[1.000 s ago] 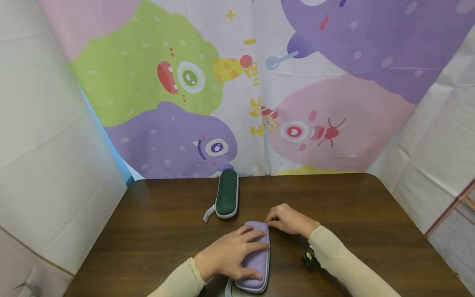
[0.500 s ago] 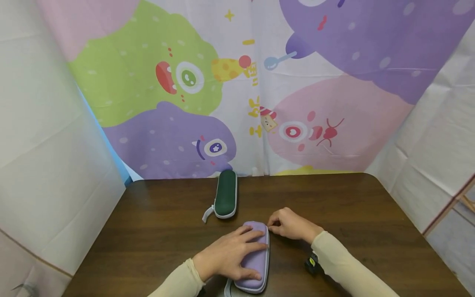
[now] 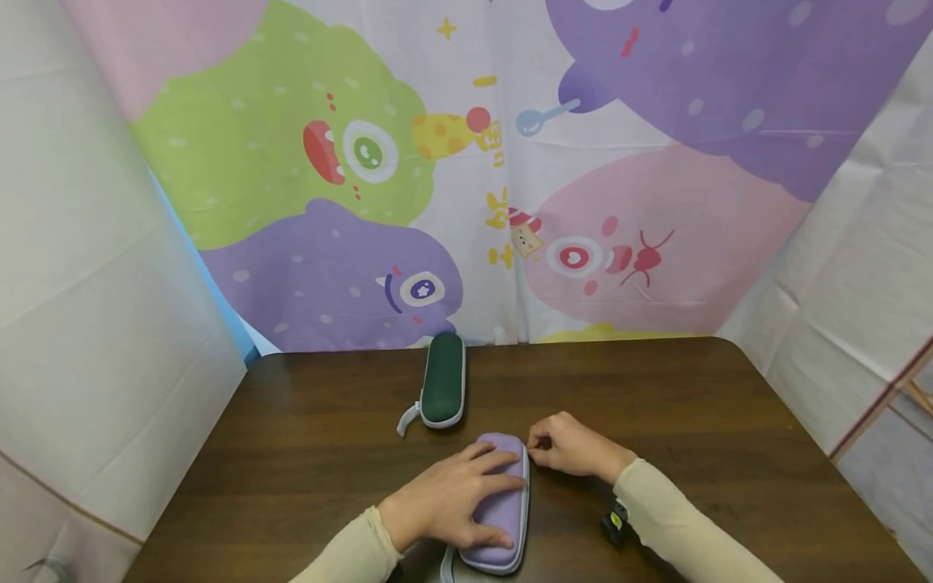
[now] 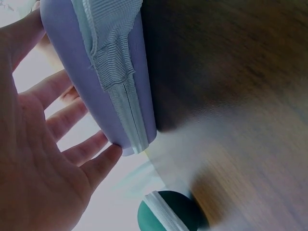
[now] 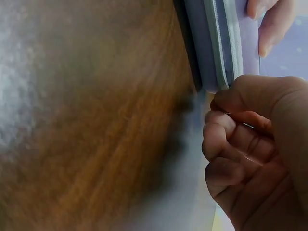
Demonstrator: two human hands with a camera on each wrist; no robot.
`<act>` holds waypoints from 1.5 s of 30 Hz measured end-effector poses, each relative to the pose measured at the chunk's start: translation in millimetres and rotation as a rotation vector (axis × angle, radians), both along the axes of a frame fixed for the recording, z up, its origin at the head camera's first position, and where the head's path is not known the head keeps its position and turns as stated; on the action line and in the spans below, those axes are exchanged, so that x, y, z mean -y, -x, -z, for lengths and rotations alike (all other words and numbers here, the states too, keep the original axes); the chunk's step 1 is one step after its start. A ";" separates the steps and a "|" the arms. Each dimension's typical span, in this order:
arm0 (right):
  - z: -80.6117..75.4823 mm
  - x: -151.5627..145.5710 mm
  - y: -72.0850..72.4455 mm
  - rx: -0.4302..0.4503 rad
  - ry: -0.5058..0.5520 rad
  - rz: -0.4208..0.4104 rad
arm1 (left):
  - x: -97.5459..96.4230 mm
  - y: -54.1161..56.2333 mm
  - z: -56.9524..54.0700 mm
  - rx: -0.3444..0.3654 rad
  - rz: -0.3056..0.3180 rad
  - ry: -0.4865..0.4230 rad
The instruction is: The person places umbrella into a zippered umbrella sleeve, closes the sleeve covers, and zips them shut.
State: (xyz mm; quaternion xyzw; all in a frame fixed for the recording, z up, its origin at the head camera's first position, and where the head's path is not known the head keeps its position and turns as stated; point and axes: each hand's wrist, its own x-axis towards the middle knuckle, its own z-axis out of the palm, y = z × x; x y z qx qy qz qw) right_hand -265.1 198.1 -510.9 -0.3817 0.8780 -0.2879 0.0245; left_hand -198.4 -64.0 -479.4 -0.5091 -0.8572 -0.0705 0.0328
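Observation:
A lilac zippered hard case point(image 3: 501, 512) lies lengthwise on the table under my left hand point(image 3: 446, 495). The fingers of that hand are spread nearly straight over its lid and press on it. Beside the case's far right corner, my right hand point(image 3: 572, 445) pinches at the zipper with thumb and forefinger; the pull is hidden between them. In the right wrist view the zipper point(image 5: 225, 45) shows two pale tapes with a dark gap between them. A grey fabric strap point(image 4: 113, 36) hangs at the case's left side in the left wrist view.
A dark green zippered case point(image 3: 443, 379) with a pale strap lies farther back on the brown wooden table point(image 3: 321, 453). Behind the table hangs a cartoon-print cloth point(image 3: 481, 202), with white cloth panels at both sides.
My right hand has slid slightly toward me along the lilac case's right edge, still pinching at the zipper. My left hand stays in place on the lid.

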 end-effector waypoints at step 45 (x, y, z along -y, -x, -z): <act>0.5 0.5 -23.5 0.080 0.019 0.014 | -1.2 -0.1 1.9 -0.028 -0.009 -0.006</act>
